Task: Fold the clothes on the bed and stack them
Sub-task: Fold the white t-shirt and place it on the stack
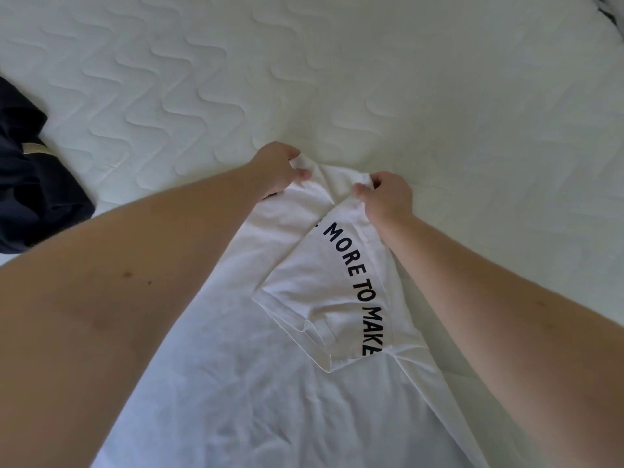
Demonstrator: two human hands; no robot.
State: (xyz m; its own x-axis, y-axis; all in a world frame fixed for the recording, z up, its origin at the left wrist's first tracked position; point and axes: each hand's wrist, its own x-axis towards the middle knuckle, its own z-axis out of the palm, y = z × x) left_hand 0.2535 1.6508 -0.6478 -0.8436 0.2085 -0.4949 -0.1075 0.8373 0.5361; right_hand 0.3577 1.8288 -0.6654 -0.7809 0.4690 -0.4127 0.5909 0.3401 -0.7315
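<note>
Both the left hand (278,165) and right hand (388,194) pinch the far edge of the white T-shirt (270,383) with curled fingers on the bed (337,79), one side folded in (the dark garment (30,184) lies nearby, seemingly unfolded), so most folding and stacking remains.

Both hands, left hand (278,163) and right hand (388,194), pinch the white T-shirt's (270,383) far edge (dark garment (30,184) lies far left) on the mattress (337,62).

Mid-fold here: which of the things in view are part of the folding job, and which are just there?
In the job:
- white T-shirt with dark lettering, partly folded
- left hand and right hand, each pinching its far edge
- dark garment at the left edge, apparently waiting to be folded

Just there:
- quilted white mattress, the work surface
</note>
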